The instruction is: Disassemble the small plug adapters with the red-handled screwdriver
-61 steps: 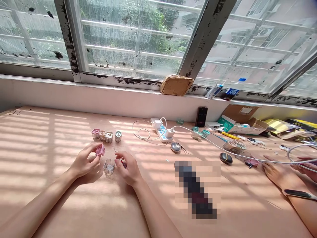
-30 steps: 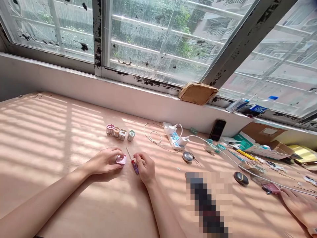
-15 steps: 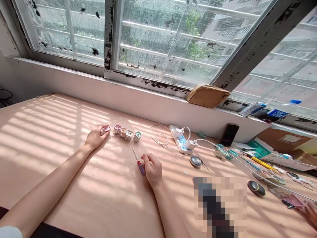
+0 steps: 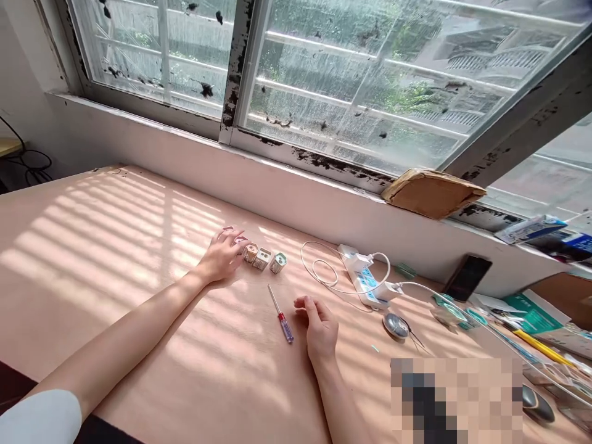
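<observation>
My left hand (image 4: 222, 256) is over the left end of a row of small two-hole pencil sharpeners, its fingers apart. Partly hidden under those fingers is a pink sharpener (image 4: 241, 240), with another pink-rimmed one just behind the hand. To the right stand an orange-rimmed sharpener (image 4: 251, 251), a pale yellow-rimmed sharpener (image 4: 262, 259) and, slightly apart, a green-rimmed sharpener (image 4: 278, 263). Closer to me lies a screwdriver (image 4: 285, 327) with a clear red and purple handle. Beside it my right hand (image 4: 321, 330) rests on the table, loosely curled, with nothing visible in it.
A white power strip (image 4: 367, 285) with plugged chargers and a looping cable sits right of centre. Beyond are a grey round mouse-like object (image 4: 396, 325), a phone (image 4: 467, 277), a yellow pencil-like stick (image 4: 546, 347) and a black mouse (image 4: 536, 404). A cardboard package (image 4: 432, 193) lies on the windowsill.
My left hand has let go of the leftmost pink sharpener, now close to the row, and its fingers have spread over the pink sharpeners. The view has swung left; my right hand stays near the screwdriver.
</observation>
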`<state>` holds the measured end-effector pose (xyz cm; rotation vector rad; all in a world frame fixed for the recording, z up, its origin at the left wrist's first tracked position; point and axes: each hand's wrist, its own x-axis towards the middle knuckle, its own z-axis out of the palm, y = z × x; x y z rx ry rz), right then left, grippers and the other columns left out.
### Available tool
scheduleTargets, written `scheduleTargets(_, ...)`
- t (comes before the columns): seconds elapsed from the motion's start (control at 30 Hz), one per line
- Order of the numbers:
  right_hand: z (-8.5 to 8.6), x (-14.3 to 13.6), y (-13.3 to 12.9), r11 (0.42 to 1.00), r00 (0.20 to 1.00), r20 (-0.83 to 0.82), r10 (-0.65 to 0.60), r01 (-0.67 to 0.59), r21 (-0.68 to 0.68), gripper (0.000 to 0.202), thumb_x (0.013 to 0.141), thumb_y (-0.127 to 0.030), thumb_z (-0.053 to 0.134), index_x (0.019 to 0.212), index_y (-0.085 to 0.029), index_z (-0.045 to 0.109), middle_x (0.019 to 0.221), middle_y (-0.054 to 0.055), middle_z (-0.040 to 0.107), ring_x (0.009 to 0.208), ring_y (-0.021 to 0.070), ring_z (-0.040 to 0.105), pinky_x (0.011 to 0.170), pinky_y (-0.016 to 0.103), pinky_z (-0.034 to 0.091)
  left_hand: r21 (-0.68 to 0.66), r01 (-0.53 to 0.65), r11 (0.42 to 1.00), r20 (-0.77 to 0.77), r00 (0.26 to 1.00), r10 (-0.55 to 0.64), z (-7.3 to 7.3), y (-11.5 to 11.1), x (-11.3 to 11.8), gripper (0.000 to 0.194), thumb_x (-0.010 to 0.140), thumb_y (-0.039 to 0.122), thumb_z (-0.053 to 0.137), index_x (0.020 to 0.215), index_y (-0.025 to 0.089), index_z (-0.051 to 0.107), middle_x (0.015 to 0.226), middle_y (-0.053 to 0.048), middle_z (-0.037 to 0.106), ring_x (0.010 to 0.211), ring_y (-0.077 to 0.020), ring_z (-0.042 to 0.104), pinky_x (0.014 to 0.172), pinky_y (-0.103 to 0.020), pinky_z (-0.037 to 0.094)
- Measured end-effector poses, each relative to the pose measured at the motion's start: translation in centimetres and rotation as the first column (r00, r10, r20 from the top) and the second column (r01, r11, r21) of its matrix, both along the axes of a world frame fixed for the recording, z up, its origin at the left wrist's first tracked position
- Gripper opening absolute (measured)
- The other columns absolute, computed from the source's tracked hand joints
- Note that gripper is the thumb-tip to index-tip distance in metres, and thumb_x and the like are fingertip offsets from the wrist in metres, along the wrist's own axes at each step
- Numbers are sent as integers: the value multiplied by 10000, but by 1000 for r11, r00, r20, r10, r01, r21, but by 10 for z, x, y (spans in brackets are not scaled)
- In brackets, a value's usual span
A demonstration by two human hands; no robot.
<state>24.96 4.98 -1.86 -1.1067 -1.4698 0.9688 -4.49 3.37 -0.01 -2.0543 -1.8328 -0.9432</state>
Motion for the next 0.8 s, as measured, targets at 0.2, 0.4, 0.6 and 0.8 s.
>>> scheduleTargets(0.2, -4, 3, 8, 987, 979, -183, -85, 58, -149, 442, 716, -602, 770, 740, -163, 720, 743, 73, 705, 668, 188, 659, 569, 286, 547, -76, 71, 995, -9, 997, -72, -7, 11, 3, 326, 950, 229, 518, 1233, 291, 666, 1377, -72, 608, 1324, -277, 494, 1227, -530, 189)
scheduleTargets(0.4, -2, 1, 9, 987, 985, -155, -75, 51, -154, 450, 706, -602, 778, 733, -158, 711, 738, 77, 695, 655, 193, 654, 526, 284, 543, -68, 93, 993, 87, 992, -87, -4, 8, 3, 236, 960, 314, 542, 1123, 237, 694, 1382, -81, 605, 1306, -268, 532, 1256, -550, 71)
scheduleTargets(0.6, -5, -13, 26, 997, 999, -21, 38, -39, -67, 468, 756, -624, 722, 802, -159, 704, 771, 66, 680, 646, 179, 635, 538, 294, 554, -46, 100, 994, 53, 994, -97, 2, 6, 4, 291, 894, 445, 686, 1063, 207, 697, 1334, -118, 622, 1298, -304, 540, 1259, -563, 78)
scheduleTargets(0.8, -11, -49, 68, 999, 998, 57, -8, 6, 44, 554, 666, -523, 796, 1069, -165, 669, 1078, 117, 686, 922, 237, 660, 699, 335, 574, -31, 85, 996, 46, 995, -83, 1, 7, 5, 282, 881, 455, 703, 998, 199, 691, 1270, -121, 639, 1233, -298, 577, 1253, -565, 118)
